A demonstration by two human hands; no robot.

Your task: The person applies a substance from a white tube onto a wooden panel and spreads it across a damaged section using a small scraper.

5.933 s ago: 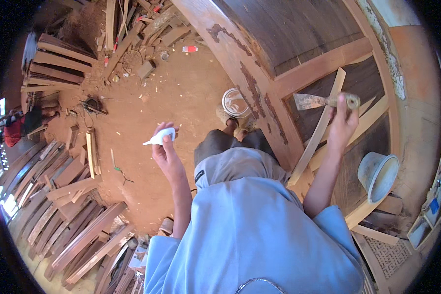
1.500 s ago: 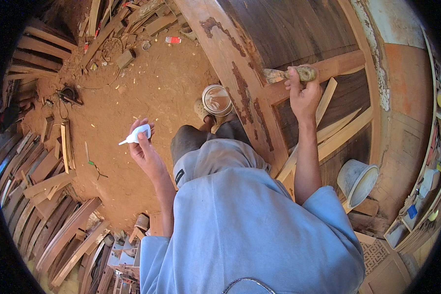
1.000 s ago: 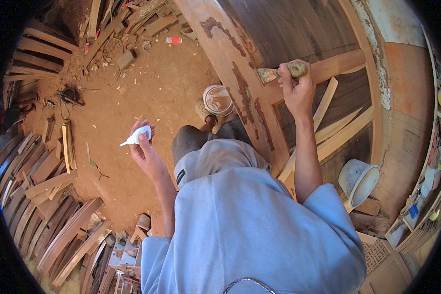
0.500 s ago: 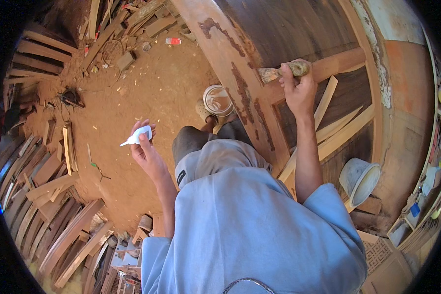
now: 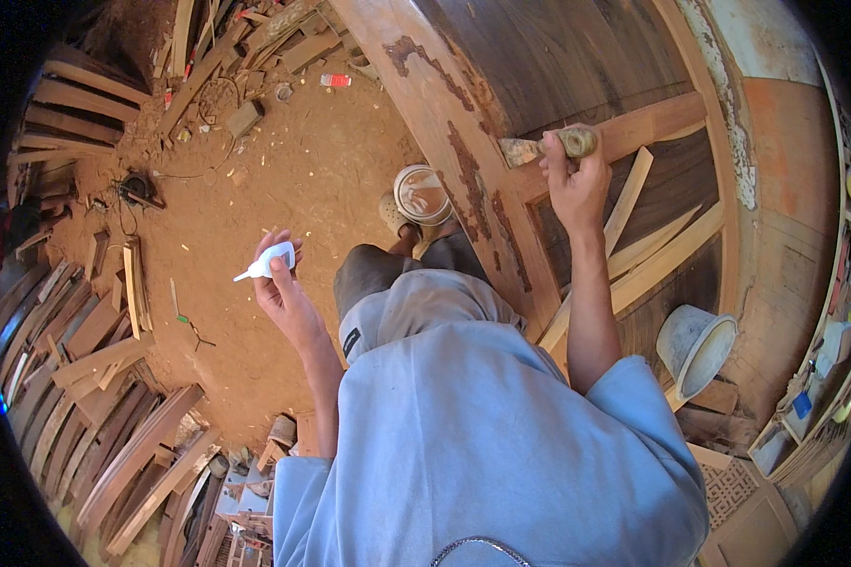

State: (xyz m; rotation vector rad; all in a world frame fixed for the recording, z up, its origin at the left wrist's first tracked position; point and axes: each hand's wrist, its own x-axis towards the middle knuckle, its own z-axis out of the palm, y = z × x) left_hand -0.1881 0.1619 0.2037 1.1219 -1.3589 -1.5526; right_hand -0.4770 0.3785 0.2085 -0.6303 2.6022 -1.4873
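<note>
My left hand grips a small white bottle with a thin nozzle, held out over the dirt floor. My right hand is closed on the stubby handle of a putty knife, its blade at the junction of the wooden panel's upright and crossrail; whether it touches is unclear. Dark reddish-brown patches mark the upright. Loose light-wood strips lie over the dark lower panels. Below my right hand, a pale tub rests on its side or tilted. A white bucket stands beside my feet.
Stacks of timber line the left side, with more offcuts at the back. A coil of wire, small tools and litter lie on the brown dirt floor. A patterned lattice board is at lower right.
Compared with about six seconds ago, my right hand has moved up and left, bringing the blade to the frame's junction, and my left hand sits further left. Over the last second both barely move.
</note>
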